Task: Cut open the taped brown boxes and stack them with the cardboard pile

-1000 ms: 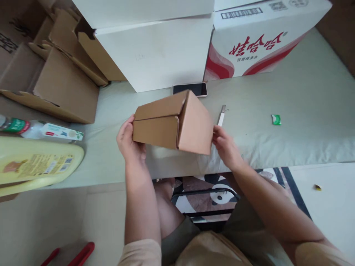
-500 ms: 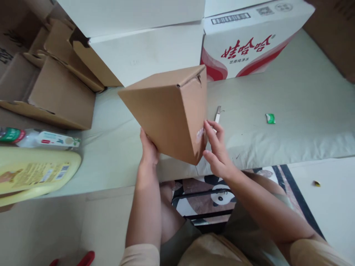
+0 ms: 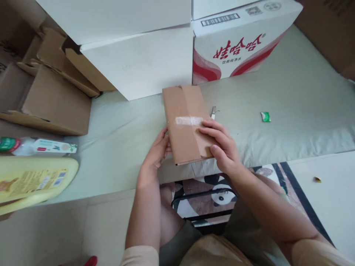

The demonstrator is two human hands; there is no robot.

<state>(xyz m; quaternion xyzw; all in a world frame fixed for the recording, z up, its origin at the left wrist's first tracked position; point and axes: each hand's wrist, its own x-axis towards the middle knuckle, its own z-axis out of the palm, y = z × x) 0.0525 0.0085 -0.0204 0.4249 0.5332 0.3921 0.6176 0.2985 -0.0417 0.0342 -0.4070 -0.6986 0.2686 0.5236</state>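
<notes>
A brown cardboard box is between my hands, its face with the flap seam and a strip of clear tape turned up toward me. My left hand grips the left side, with some fingers hidden against it. On the right, my right hand holds the edge, fingers lying over the top face near the tape and thumb close to the near corner. Just beyond the right fingers lies a small tool with a metal tip and white handle, partly covered by that hand.
White cartons and a red-printed white carton stand behind. Open brown boxes, a bottle and a yellow jug are at left. A green packet lies right on the pale cloth.
The cardboard box has been turned and lowered toward the cloth, so its taped face now points up. My right fingers have moved onto that face; my left hand stays at its left side.
</notes>
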